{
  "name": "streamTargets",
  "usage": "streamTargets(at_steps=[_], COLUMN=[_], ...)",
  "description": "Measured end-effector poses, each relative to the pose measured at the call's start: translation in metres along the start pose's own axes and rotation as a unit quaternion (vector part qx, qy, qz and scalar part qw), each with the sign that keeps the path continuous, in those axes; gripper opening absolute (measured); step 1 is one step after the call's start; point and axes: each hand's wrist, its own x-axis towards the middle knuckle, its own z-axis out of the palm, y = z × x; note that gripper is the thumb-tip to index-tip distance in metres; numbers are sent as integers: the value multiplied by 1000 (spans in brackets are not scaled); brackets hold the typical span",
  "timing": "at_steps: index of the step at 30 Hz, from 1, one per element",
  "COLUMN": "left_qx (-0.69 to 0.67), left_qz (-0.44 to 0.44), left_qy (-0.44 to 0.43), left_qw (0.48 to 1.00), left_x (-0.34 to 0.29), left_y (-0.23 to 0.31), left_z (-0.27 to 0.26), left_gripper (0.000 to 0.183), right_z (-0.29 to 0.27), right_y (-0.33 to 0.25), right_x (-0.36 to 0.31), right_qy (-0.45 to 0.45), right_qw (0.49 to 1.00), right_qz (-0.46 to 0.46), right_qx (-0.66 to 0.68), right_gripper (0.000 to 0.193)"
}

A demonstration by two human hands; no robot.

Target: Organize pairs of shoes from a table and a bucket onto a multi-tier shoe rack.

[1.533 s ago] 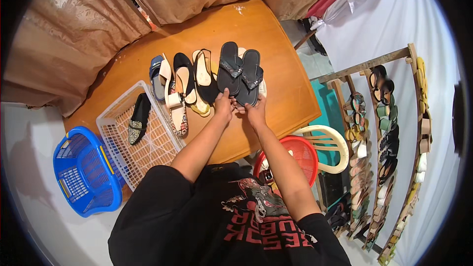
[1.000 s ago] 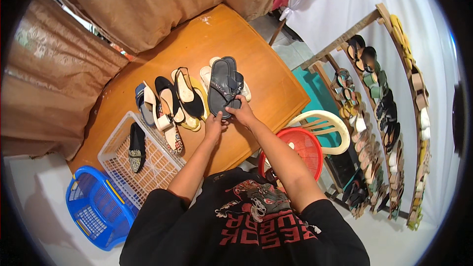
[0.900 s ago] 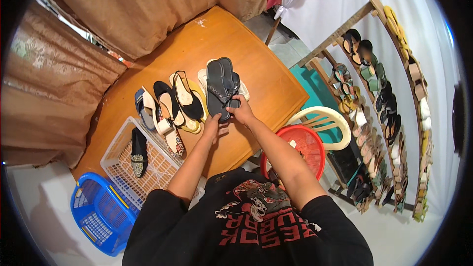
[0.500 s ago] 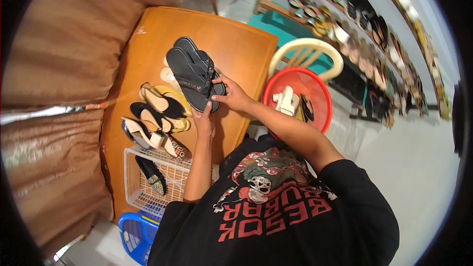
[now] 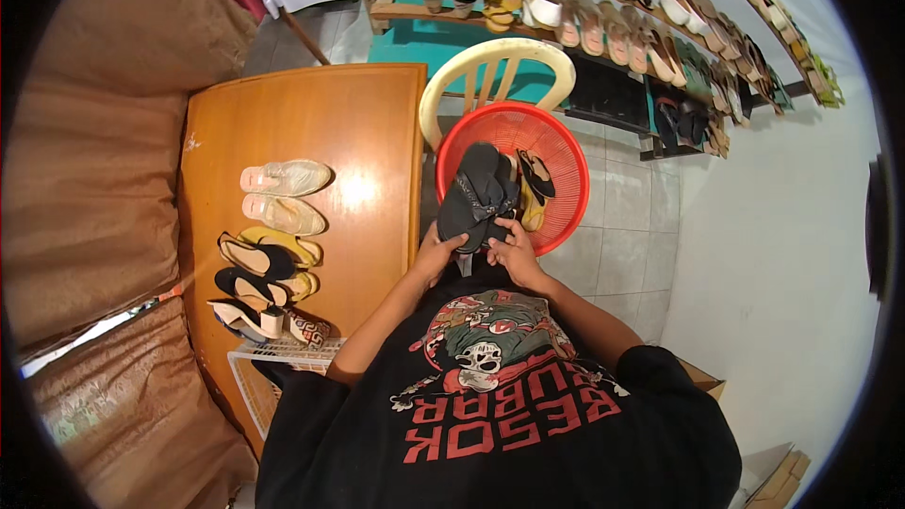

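Note:
A pair of black sandals (image 5: 474,193) with crossed straps is held between my two hands, above the near left part of a red plastic basket (image 5: 577,146). My left hand (image 5: 436,254) grips the left sandal by its near end, thumb on top. On the right one, my right hand (image 5: 512,253) is closed around the near end. Inside the basket, right of the sandals, lie a black shoe (image 5: 535,172) and a yellowish shoe (image 5: 533,210). The sandals hide the basket's left part.
A wooden table (image 5: 368,151) on the left bears pale slippers (image 5: 286,178) and several other shoes (image 5: 259,257). A white crate (image 5: 253,386) is at its near end. A cream chair (image 5: 561,61) stands behind the basket. Shoe racks (image 5: 603,14) line the far wall; brown curtains (image 5: 94,132) hang left.
Both hands have carried the black sandals right, from above the table to above the red basket. My view has turned toward the right, and the pale slippers on the table are now uncovered.

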Motion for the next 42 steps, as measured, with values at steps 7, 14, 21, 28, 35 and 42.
streamTargets(at_steps=[7, 14, 21, 28, 35, 42], left_qx=[8, -54, -77, 8, 156, 180], left_qz=[-134, -76, -142, -289, -41, -186], left_qy=[-43, 8, 129, 135, 245, 195], left_qw=[990, 996, 978, 948, 956, 946], left_x=[68, 99, 198, 248, 237, 265], left_y=[-50, -33, -76, -120, -117, -135], left_z=[36, 63, 85, 78, 110, 88], left_gripper=[25, 42, 39, 32, 33, 40], right_z=[-80, -90, -146, -151, -175, -171], right_y=[32, -9, 2, 15, 26, 26], right_x=[37, 89, 162, 176, 195, 210], right_qy=[89, 64, 98, 84, 63, 74], right_qw=[991, 988, 976, 949, 942, 919], right_qz=[91, 63, 171, 286, 294, 305], right_qx=[-29, -125, -97, -103, -149, -237], right_gripper=[44, 41, 48, 65, 70, 63])
